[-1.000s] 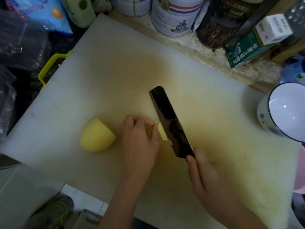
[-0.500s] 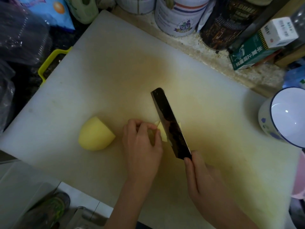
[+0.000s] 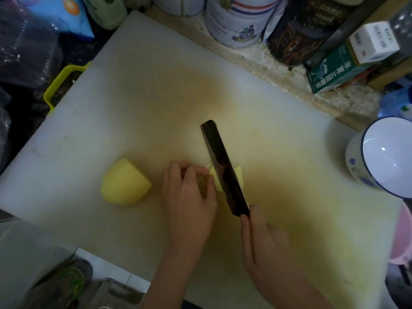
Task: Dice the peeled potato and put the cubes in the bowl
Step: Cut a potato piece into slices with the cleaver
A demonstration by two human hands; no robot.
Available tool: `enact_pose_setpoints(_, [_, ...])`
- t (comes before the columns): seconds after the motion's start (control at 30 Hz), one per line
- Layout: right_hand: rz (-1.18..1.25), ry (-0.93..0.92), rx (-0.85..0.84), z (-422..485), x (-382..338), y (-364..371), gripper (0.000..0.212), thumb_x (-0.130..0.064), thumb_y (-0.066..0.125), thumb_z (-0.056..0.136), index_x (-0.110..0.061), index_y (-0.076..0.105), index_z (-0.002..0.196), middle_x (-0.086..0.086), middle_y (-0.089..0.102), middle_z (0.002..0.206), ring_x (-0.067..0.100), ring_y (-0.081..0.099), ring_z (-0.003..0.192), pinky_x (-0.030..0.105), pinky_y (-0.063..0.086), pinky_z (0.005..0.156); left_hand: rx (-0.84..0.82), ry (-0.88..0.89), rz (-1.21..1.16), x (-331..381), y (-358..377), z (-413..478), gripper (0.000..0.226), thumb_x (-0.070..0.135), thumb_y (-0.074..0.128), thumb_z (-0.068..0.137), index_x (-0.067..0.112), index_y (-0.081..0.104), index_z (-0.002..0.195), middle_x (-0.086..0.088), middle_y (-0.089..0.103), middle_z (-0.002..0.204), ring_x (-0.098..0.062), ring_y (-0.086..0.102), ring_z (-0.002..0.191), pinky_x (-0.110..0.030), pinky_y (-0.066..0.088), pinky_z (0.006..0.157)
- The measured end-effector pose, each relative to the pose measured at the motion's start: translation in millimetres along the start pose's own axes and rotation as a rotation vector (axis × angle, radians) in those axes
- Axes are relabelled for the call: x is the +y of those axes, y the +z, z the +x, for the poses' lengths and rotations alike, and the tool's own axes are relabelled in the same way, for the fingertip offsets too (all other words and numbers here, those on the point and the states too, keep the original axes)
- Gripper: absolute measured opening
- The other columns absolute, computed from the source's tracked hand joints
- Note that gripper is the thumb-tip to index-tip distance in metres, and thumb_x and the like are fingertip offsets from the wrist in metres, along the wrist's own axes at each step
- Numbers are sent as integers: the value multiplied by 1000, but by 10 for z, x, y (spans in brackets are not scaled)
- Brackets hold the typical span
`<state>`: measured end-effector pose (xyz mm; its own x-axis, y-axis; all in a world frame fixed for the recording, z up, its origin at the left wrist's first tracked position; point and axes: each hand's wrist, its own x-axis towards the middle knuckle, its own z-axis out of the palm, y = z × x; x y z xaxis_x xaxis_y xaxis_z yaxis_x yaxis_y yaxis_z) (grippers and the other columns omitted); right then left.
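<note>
Potato: two pieces; half (image 3: 124, 182) lying left of cleaver (image 3: 224, 168).
Bowl (image 3: 356, 157): one, sitting right of cleaver.
Left hand (image 3: 189, 195): fingers curling, pinning piece (image 3: 214, 177) under cleaver.
Right hand (image 3: 263, 239): gripping cleaver.
Change: slice (image 3: 239, 175) now showing right of cleaver.

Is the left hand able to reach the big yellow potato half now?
Probably yes: only bare white cutting board separates the left hand from the yellow potato half, though it now holds the potato piece under the dark knife.

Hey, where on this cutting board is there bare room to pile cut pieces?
Bare board runs across the far half, between the knife and the tins, and on the right between the knife and the bowl. Tight: the middle, where the left hand holds a potato piece, the right hand grips the knife, and the potato half sits.
</note>
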<state>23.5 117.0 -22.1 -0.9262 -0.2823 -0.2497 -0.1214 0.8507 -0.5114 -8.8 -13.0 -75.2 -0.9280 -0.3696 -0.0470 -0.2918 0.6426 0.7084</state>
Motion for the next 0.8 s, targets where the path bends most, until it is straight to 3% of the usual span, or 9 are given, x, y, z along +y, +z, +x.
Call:
enact_pose_setpoints(0.1, [-64, 32, -8, 24, -35, 34, 24, -34, 24, 99, -17, 38, 90, -18, 7, 52, 5, 0, 34, 11, -4, 38, -8, 8, -2, -27, 0, 3, 10, 16, 72, 80, 15, 65, 87, 7, 38, 96, -5, 33, 95, -27, 33, 79])
enact_pose_setpoints(0.2, [-87, 47, -25, 10, -37, 101, 12, -29, 30, 93, -18, 37, 90, -19, 5, 52, 7, 2, 32, 12, -3, 36, -7, 8, -6, -41, 2, 15, 11, 13, 74, 79, 14, 65, 86, 8, 38, 96, -3, 31, 93, -25, 31, 78])
enact_pose_setpoints(0.37, [-56, 31, -22, 202, -23, 74, 19, -32, 29, 96, -16, 39, 95, -18, 22, 49, 5, 15, 31, 13, 8, 34, -15, 19, -14, -48, -13, 21, 10, 14, 73, 79, 14, 65, 85, 7, 38, 95, -3, 29, 92, -18, 25, 77])
enact_pose_setpoints(0.47, [13, -13, 39, 421, -29, -6, 24, -29, 32, 100, -11, 48, 99, -12, 34, 47, 8, 29, 33, 24, 18, 31, -21, 16, -12, -54, -15, 24, 10, 14, 72, 79, 15, 64, 85, 6, 39, 95, -8, 34, 93, -23, 30, 79])
enact_pose_setpoints(0.57, [181, -14, 82, 377, 4, -133, 26, -39, 27, 97, -22, 45, 91, -6, 42, 48, 17, 42, 38, 21, 24, 34, -22, 24, -17, -35, -39, 11, 12, 12, 71, 80, 14, 63, 88, 5, 40, 96, -11, 38, 92, -30, 36, 78])
enact_pose_setpoints(0.67, [304, 24, 98, 236, 40, -245, 24, -40, 30, 98, -26, 42, 83, -1, 43, 47, 19, 43, 39, 37, 34, 36, -46, -7, -75, -25, -82, 6, 13, 10, 68, 83, 13, 61, 94, 5, 43, 98, -16, 45, 94, -27, 35, 80])
enact_pose_setpoints(0.8, [106, -58, 143, 126, 119, -300, 30, -40, 34, 99, -18, 49, 86, -9, 38, 49, 16, 39, 41, 28, 27, 40, -17, 35, -185, 32, -251, 1, 17, 8, 63, 89, 12, 58, 104, 2, 49, 105, -19, 52, 97, -28, 43, 82])
